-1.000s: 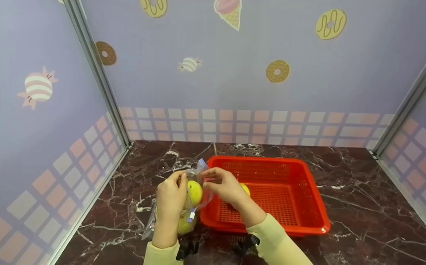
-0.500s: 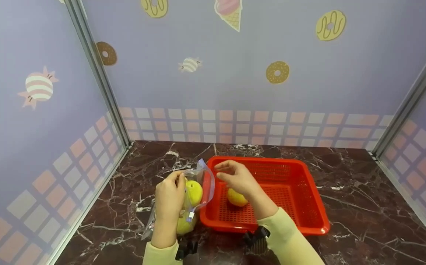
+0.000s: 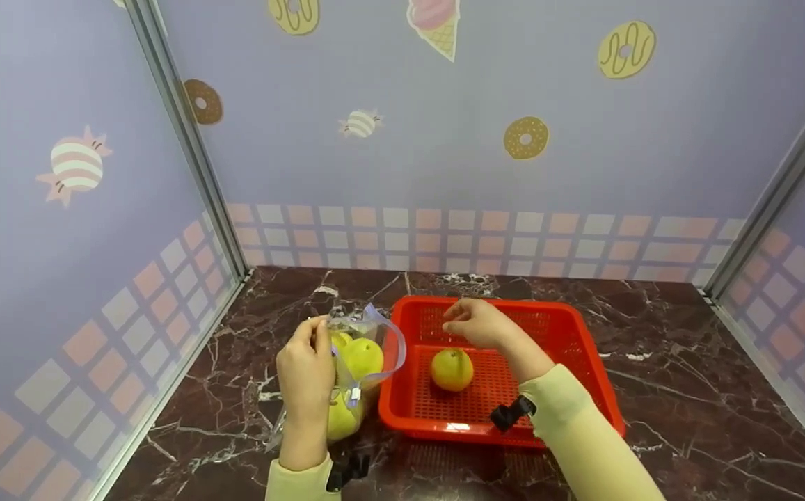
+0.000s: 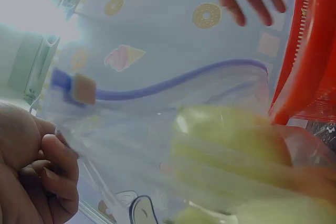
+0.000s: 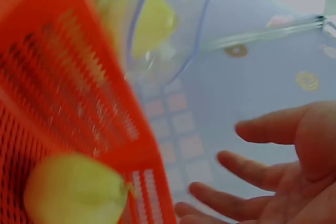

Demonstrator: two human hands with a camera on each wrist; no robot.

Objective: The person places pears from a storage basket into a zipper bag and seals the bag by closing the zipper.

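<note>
My left hand (image 3: pixel 305 369) pinches the left edge of the mouth of a clear zip bag (image 4: pixel 131 140) with a purple seal strip and a slider. Several round yellow-green fruits (image 3: pixel 362 358) are in the bag, and its mouth gapes toward the basket. One more round yellow-green fruit (image 3: pixel 452 369), with a short stem, lies in the left part of a red plastic basket (image 3: pixel 586 369). Above that basket hovers my right hand (image 3: pixel 482 323), holding nothing. The right wrist view shows its fingers (image 5: pixel 252 169) spread, apart from the fruit.
The basket stands just right of the bag on a dark marbled tabletop (image 3: pixel 708 390). A patterned wall panel (image 3: pixel 444 174) closes off the back, with another panel (image 3: pixel 40 278) along the left side.
My right hand has left the bag and moved right over the basket, uncovering the fruit there. My left hand has drawn the bag's edge left, and its mouth is wider.
</note>
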